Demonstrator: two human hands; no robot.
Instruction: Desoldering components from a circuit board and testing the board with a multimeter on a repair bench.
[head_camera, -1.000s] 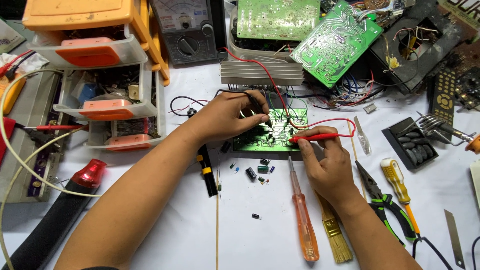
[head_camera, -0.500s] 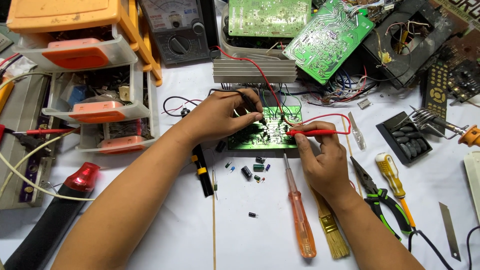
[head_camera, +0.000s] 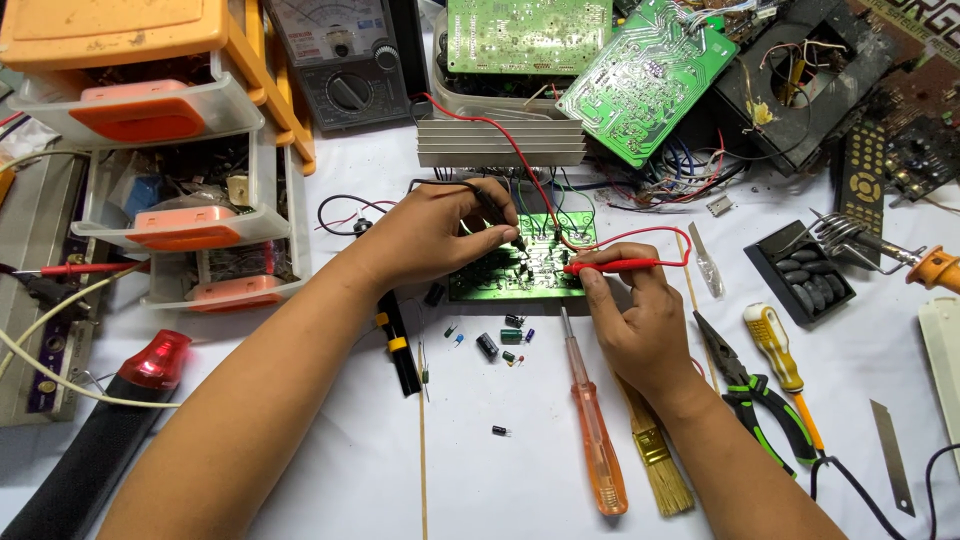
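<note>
Both hands pinched slim meter probes, the left hand (head_camera: 440, 232) a black probe (head_camera: 497, 217), the right hand (head_camera: 640, 325) a red probe (head_camera: 612, 266), onto the small green circuit board (head_camera: 520, 268) lying flat on the worktop (head_camera: 480, 470), a light, stiff, fragile thing best held by its edges.

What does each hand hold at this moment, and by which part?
The left hand holds the black probe by its shaft. The right hand pinches the red probe near its tip.

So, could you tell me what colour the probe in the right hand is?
Red, clearest in the head view: the probe in the right hand.
</note>
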